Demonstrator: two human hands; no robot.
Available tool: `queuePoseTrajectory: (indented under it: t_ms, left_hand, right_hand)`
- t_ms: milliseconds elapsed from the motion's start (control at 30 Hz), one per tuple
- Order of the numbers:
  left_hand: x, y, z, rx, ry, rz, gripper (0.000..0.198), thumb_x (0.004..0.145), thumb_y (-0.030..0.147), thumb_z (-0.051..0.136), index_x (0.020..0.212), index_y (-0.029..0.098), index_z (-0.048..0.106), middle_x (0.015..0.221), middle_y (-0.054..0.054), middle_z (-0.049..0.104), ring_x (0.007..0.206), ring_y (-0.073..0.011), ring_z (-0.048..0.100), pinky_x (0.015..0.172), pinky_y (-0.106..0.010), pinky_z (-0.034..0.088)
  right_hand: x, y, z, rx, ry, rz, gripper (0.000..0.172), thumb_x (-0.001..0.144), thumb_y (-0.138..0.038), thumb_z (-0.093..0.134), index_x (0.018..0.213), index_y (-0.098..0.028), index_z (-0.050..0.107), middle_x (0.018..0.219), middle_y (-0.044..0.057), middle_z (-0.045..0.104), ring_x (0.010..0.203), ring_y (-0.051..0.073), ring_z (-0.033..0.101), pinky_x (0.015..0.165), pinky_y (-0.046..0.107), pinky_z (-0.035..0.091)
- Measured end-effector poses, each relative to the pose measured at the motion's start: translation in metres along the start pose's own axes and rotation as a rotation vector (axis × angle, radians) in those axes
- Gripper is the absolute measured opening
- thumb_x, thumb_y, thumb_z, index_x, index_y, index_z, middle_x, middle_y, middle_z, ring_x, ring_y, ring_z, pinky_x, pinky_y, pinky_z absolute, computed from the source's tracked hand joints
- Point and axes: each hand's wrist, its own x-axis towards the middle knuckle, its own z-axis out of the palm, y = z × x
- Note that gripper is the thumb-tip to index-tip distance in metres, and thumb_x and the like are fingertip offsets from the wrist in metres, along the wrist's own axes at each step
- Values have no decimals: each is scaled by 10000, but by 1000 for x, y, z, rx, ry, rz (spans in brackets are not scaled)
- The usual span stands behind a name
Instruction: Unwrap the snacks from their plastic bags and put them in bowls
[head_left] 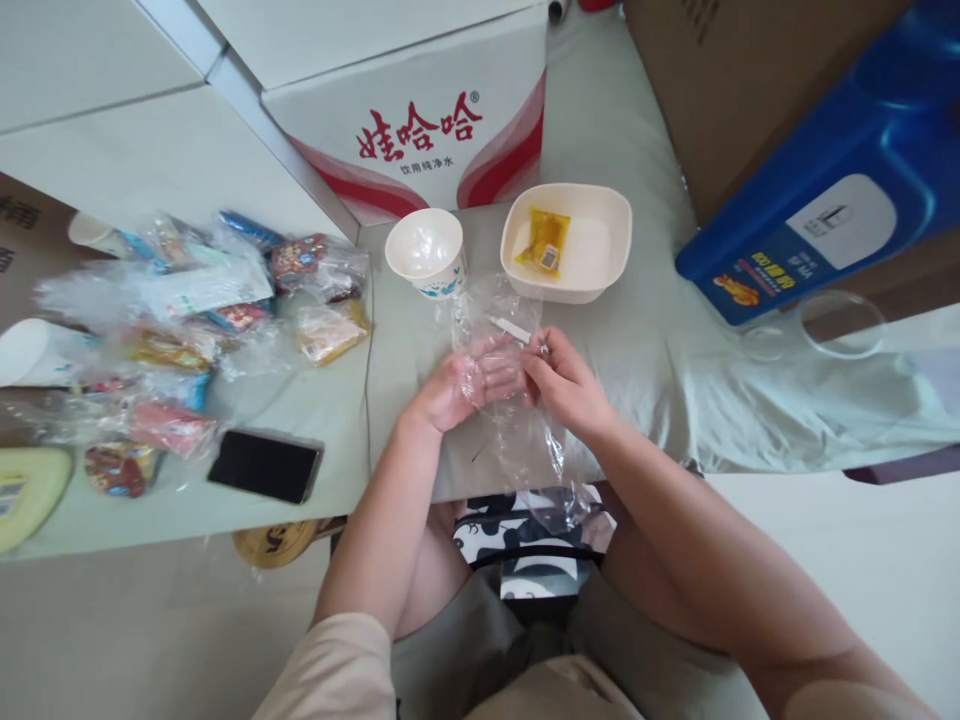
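Note:
My left hand (476, 385) has its palm turned up and its fingers stretched out, with thin clear plastic lying over them. Beside it my right hand (566, 385) pinches the edge of this clear plastic bag (517, 440), which hangs down past the table's front edge. A slim white strip (514, 330) shows at my right fingertips; its kind cannot be made out. Just beyond the hands stand a white paper cup (427, 250) with blue print and an off-white bowl (604, 245). In the bowl lies a yellow sachet (546, 240).
Several wrapped snacks (300, 265) and plastic wrappers are heaped at the left, with a black phone (266, 465) in front. A white-and-red carton (420, 120) stands at the back. To the right are a large blue bottle (817, 180) and a clear round lid (840, 325).

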Motion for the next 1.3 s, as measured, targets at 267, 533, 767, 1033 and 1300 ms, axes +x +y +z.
queuePoseTrajectory:
  t_ms: [267, 533, 767, 1033, 1300]
  left_hand:
    - [-3, 2, -2, 311, 286, -27, 381, 721, 454, 851, 923, 197, 655, 559, 10, 676, 433, -149, 615, 408, -218, 423]
    - [-7, 5, -2, 429, 267, 83, 327, 694, 370, 872, 884, 210, 661, 472, 74, 514, 373, -96, 450, 387, -218, 330]
    - [-7, 6, -2, 254, 359, 243, 281, 652, 275, 844, 873, 206, 684, 617, 46, 593, 525, -94, 543, 490, -199, 394]
    - [-7, 9, -6, 165, 410, 292, 100, 698, 212, 739, 741, 187, 652, 708, 16, 637, 579, -105, 588, 552, -229, 479]
    - [-3, 4, -5, 248, 398, 254, 93, 680, 252, 754, 729, 191, 703, 667, 8, 656, 563, -130, 617, 569, -262, 512]
  right_hand:
    - [5, 2, -11, -73, -127, 130, 181, 848, -346, 620, 959, -214, 567, 604, -47, 639, 485, 111, 571, 494, 247, 419]
    - [5, 3, -8, -54, -151, 137, 241, 859, -286, 565, 1076, -206, 633, 542, -57, 623, 450, 113, 553, 464, 231, 399]
    - [5, 0, -5, 56, -28, 86, 289, 814, -247, 509, 1090, -261, 592, 614, -68, 643, 473, 113, 583, 496, 234, 439]
    - [6, 4, -4, 96, 26, -14, 187, 824, -349, 632, 957, -244, 553, 825, -41, 624, 514, 64, 520, 513, 235, 440]
    - [8, 7, -5, 34, 22, 83, 268, 732, -265, 633, 994, -240, 586, 735, -48, 590, 555, 93, 529, 527, 242, 420]
